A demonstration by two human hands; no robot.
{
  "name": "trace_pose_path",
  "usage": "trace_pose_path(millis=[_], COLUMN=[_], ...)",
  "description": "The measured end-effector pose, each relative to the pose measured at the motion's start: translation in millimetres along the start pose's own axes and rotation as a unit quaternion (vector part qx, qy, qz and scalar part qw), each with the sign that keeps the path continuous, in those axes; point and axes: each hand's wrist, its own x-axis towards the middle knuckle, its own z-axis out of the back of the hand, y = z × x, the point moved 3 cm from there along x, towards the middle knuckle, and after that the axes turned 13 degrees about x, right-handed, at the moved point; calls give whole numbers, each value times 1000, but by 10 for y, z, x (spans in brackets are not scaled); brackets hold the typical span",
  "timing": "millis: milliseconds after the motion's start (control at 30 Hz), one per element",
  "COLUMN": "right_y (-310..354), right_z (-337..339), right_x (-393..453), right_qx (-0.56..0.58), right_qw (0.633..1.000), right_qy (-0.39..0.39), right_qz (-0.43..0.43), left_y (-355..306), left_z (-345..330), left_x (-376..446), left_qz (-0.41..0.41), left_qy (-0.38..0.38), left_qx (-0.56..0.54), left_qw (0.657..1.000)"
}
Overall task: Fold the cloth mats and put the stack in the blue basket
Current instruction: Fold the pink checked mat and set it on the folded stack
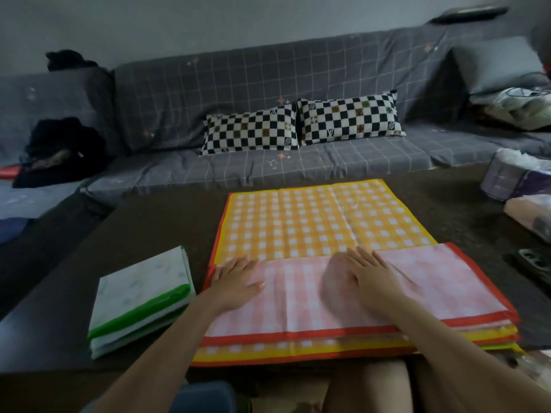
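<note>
A pile of flat cloth mats lies on the dark table in front of me. On top is an orange-bordered mat (417, 284) folded over, pale pink check side up, covering the near half. Beyond it shows a yellow checked mat (313, 222). My left hand (238, 281) lies flat on the left part of the folded mat. Further right, my right hand (369, 275) presses flat near its middle, blurred. To the left sits a stack of folded white mats with green edges (140, 299). No blue basket can be made out.
A grey checked sofa (268, 79) with two black-and-white checked pillows (301, 126) runs behind the table. Dark clothes (59, 150) lie on its left. Tissue packs (512, 177) and a phone (536, 263) rest at the table's right side.
</note>
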Motion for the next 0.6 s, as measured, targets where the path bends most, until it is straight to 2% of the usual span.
trace_pose_path(millis=[100, 200, 400, 533, 600], right_y=[345, 590, 708, 747, 747], right_z=[-85, -182, -261, -237, -230], right_x=[17, 64, 72, 60, 66], right_qx=[66, 123, 82, 74, 78], right_qw=[994, 983, 991, 991, 988], right_qy=[13, 33, 75, 96, 114], right_qz=[89, 129, 73, 62, 67], left_y=[51, 96, 189, 228, 293], left_z=[143, 242, 344, 457, 511], left_x=[-32, 21, 190, 226, 212], left_qz=[-17, -15, 3, 6, 9], left_qy=[3, -23, -56, -34, -11], left_qx=[-12, -13, 56, 123, 112], left_qw=[1000, 1000, 997, 992, 994])
